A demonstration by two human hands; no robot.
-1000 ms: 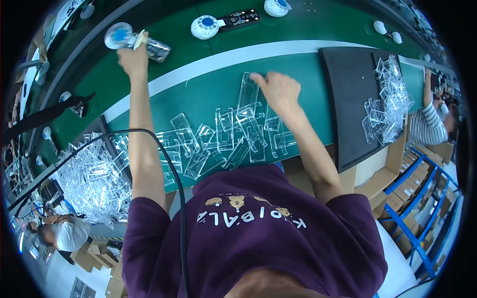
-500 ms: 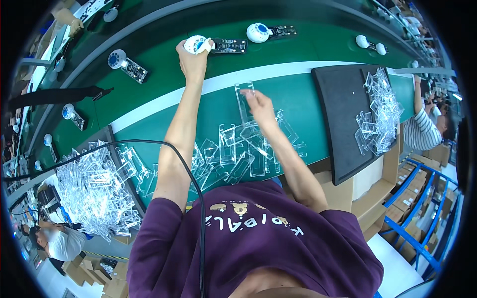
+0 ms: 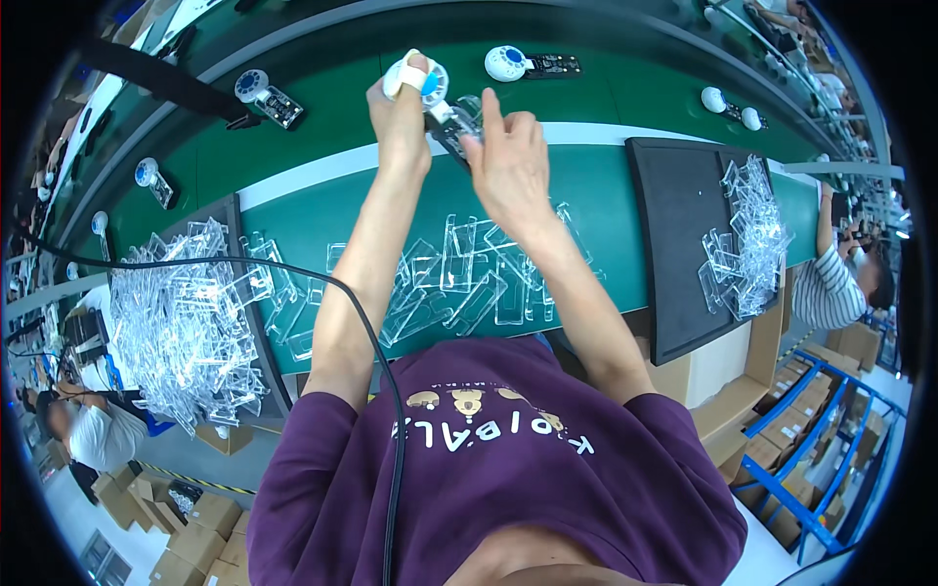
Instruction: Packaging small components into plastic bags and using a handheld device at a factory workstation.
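My left hand [image 3: 399,122] is closed around a round white device head [image 3: 432,80] with a blue centre, and a white wrap shows on one of its fingers. From the head a dark circuit board [image 3: 451,127] slants toward my right hand [image 3: 513,171]. That hand is at the board's far end with its index finger stretched up and its thumb against the board side. A clear plastic piece [image 3: 471,105] shows between the hand and the board; how the fingers grip it is partly hidden. Several clear plastic frames [image 3: 476,301] lie loose on the green bench below my wrists.
More device heads with boards, one of them a white unit [image 3: 506,63], sit along the green conveyor [image 3: 625,93]. A heap of clear frames [image 3: 186,332] stands at left, another pile [image 3: 752,234] on a black tray [image 3: 674,244] at right. A black cable [image 3: 322,280] crosses my left arm.
My left hand has lifted and tilted the device with its board off the conveyor. My right hand has moved up from the bench with a clear piece to the board.
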